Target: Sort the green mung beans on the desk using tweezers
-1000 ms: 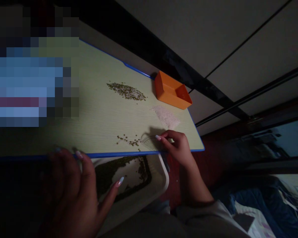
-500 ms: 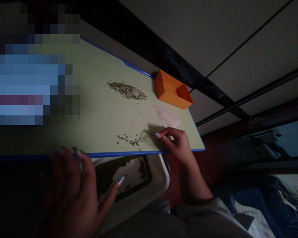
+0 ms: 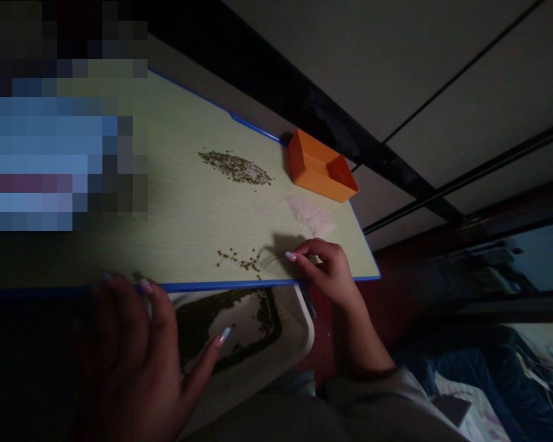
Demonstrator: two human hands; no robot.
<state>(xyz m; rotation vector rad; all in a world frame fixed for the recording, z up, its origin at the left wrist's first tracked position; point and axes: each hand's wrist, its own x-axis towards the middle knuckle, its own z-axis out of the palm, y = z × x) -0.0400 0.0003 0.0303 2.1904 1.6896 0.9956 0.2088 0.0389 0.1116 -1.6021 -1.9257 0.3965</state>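
My right hand (image 3: 325,267) is closed in a pinch on a clear plastic protractor (image 3: 273,264), held low over the table near its front edge. The protractor's curved rim is faint. Just left of it, several green mung beans (image 3: 246,264) lie scattered. A small heap of white rice (image 3: 308,213) is beyond my right hand. Further back lies a pile of mung beans mixed with rice (image 3: 235,168). My left hand (image 3: 142,350) is open, fingers spread, its fingertips at the table's blue edge. Below that edge, a white basin (image 3: 306,334) contains many mung beans, partly hidden by the left hand.
An orange open box (image 3: 322,169) stands at the back right of the pale table (image 3: 179,202). A blurred-out patch covers the left side of the view. Cabinet doors (image 3: 424,73) rise behind the table. Dark blue fabric (image 3: 479,362) lies at the lower right.
My right hand and the protractor have shifted very slightly to the left. The left hand, the piles and the box stay where they were.
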